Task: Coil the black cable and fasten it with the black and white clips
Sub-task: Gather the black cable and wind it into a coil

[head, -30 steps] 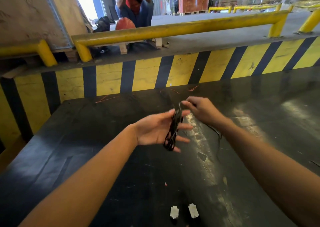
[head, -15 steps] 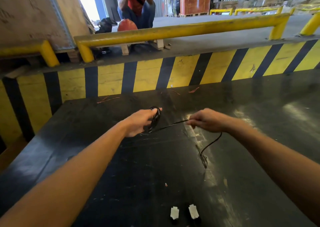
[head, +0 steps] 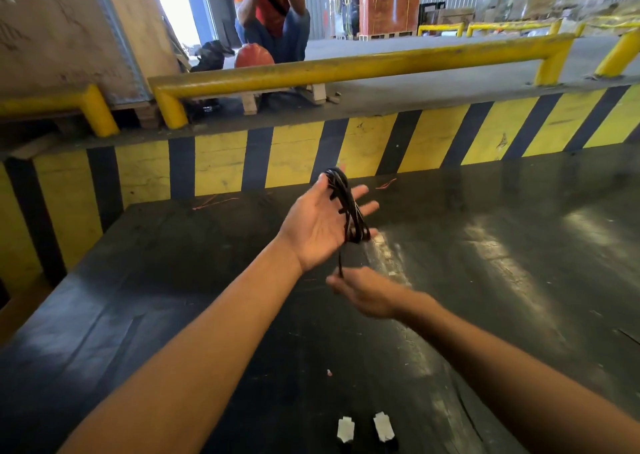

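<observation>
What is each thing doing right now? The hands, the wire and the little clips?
left hand: palm up, fingers spread, cable loops wound around them.
black cable: mostly coiled, short tail hanging down.
right hand: below the coil, blurred, at the tail's end; grip unclear.
white clip: lying on the table, unused.
second white clip: lying beside it, unused.
table: dark, shiny, scuffed.

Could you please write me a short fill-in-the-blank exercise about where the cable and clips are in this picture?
1. The coiled black cable is looped over the open ____ hand.
2. The right hand pinches the cable's loose ____.
3. The two white clips lie on the dark ____, untouched.

Missing words: left; end; table
</observation>
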{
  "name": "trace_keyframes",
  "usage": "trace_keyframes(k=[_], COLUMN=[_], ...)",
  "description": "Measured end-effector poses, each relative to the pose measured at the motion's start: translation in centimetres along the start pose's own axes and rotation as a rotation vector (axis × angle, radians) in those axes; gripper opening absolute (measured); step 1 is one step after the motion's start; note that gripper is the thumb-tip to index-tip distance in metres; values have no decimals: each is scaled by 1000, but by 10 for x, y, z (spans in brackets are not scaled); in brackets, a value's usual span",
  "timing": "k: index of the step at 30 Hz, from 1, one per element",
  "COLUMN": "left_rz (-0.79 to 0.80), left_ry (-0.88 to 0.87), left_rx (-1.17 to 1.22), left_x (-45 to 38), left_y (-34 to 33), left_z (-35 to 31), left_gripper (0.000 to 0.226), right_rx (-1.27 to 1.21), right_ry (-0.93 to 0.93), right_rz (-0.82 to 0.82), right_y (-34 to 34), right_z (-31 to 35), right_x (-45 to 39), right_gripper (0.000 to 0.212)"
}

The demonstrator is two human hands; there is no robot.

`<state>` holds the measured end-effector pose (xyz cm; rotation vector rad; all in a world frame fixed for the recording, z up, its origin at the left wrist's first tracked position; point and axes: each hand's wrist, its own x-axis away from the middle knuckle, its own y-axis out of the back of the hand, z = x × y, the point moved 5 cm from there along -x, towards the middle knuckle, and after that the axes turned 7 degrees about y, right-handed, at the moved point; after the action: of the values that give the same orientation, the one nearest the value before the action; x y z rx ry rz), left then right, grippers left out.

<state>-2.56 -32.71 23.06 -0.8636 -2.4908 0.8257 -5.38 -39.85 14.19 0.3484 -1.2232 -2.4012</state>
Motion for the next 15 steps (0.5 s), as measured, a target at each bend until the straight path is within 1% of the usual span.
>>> trace_keyframes(k=[1,3,5,7,10,12,13,15], left_rz=[-84,-232,-320,-339,-250,-161,-99,78], left_ry=[-65,-132,-91,31,300,469,535,607], left_rx=[-13,-150,-347,-589,-872,-975,-939,-730], left_x=[-3,-4,-1,2,11,19,23,31], left_y=[6,24,45,63,67,60,57,47], left_z=[-6,-14,-14,-5,21,36,41,47], left_gripper=[43,45,45,44,43,46,43,39], right_rx=[0,40,111,177,196,204,211,189], right_ry=[8,51,71,83,69,44,42,50], right_rz=[56,137,159,135,59,2,-38,-154], right_y=[-10,-12,8,38,83,104,112,117], right_z=[8,15,12,6,-2,-8,-11,-20], right_x=[4,13,20,25,23,17,14,8], right_gripper=[37,41,41,38,28,24,23,22])
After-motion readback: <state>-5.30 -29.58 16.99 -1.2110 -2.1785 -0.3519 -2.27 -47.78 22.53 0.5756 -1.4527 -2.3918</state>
